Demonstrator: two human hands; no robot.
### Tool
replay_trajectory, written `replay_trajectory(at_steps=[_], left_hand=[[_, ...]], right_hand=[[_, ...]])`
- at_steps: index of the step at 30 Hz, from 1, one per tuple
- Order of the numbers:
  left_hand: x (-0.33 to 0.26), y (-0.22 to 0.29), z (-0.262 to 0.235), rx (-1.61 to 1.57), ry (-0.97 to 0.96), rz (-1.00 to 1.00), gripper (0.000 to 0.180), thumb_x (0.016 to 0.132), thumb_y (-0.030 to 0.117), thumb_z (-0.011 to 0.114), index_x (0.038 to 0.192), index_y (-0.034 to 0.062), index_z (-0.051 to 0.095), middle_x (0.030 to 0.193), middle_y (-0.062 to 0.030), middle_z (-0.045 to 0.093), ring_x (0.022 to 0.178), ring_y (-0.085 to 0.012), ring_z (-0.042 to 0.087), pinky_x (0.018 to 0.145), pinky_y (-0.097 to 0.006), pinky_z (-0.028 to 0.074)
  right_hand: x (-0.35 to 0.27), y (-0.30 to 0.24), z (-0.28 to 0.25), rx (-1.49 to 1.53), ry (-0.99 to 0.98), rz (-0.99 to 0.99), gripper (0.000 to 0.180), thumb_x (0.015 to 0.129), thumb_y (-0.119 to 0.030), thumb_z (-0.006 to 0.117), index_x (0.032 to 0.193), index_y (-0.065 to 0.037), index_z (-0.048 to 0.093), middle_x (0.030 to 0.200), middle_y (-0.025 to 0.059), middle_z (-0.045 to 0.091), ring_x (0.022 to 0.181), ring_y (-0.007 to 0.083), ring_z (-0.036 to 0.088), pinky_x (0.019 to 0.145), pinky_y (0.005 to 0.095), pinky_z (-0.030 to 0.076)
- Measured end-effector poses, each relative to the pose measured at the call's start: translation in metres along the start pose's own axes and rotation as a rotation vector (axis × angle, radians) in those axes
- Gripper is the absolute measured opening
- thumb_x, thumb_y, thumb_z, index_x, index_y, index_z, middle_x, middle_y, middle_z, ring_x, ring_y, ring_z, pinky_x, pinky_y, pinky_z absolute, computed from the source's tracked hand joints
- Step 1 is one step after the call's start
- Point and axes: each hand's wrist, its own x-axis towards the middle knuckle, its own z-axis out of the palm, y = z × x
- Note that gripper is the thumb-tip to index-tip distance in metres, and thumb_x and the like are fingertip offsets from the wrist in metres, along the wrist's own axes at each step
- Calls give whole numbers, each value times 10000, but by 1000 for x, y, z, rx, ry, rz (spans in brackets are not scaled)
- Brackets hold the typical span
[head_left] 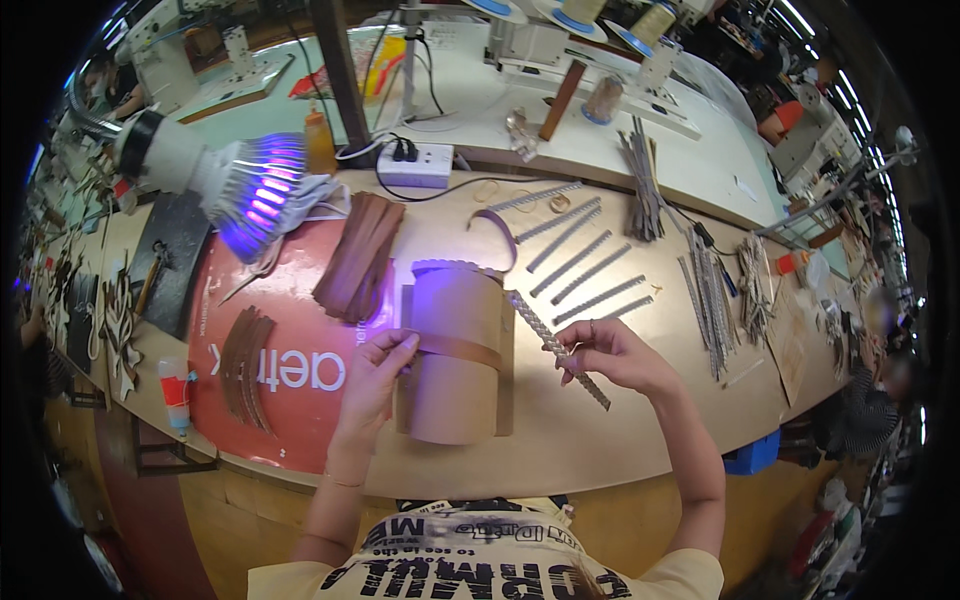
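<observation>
A tan cardboard-coloured cylinder form [455,350] stands on the workbench in front of me. A brown leather strap [462,348] lies across it. My left hand [380,375] presses the strap's left end against the form with fingertips. My right hand [610,352] pinches a long scalloped strip [555,345] that runs diagonally from the form's upper right edge toward the bench's near side. A purple lamp glow falls on the form's top.
A lamp [215,180] with violet light hangs at left over a red mat [300,375]. Stacks of brown leather pieces [358,258] lie on it. Several scalloped strips [590,260] lie in rows at right. A glue bottle [176,392] stands near left edge. Another person [880,385] sits at far right.
</observation>
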Motion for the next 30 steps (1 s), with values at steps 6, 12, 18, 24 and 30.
replay_trajectory(at_steps=[6,12,18,24,30], left_hand=[[-6,0,0,-29,31,-42,146,936,142,669,1044,47,694,887,32,667,794,-41,577,709,-200,431],[-8,2,3,-87,-21,-27,184,947,142,655,1077,17,689,871,34,652,739,-28,532,669,-183,418],[-7,2,3,-101,-65,-12,236,965,154,642,1118,-23,675,952,10,671,818,-27,559,713,-183,455],[-6,-3,3,-54,-53,5,207,972,146,629,1120,15,693,935,44,659,786,-8,529,667,-171,410],[-9,-9,0,-49,-78,55,254,977,172,623,1130,-23,680,978,-3,683,872,-55,591,783,-229,499]], right_hand=[[34,-43,31,19,-144,-19,248,852,-29,671,1091,35,651,909,82,688,799,197,695,788,326,562],[59,-61,56,-77,-173,43,267,844,-56,676,1094,34,647,925,76,695,822,167,685,765,294,535],[83,-76,75,-90,-233,2,265,871,-109,650,1095,33,642,885,66,697,759,162,694,758,285,533],[118,-98,102,-174,-308,-47,326,896,-95,625,1204,11,611,1046,80,679,841,142,669,850,292,521],[114,-97,98,-53,-332,62,342,986,-244,544,1199,16,611,861,43,625,764,140,637,755,293,521]])
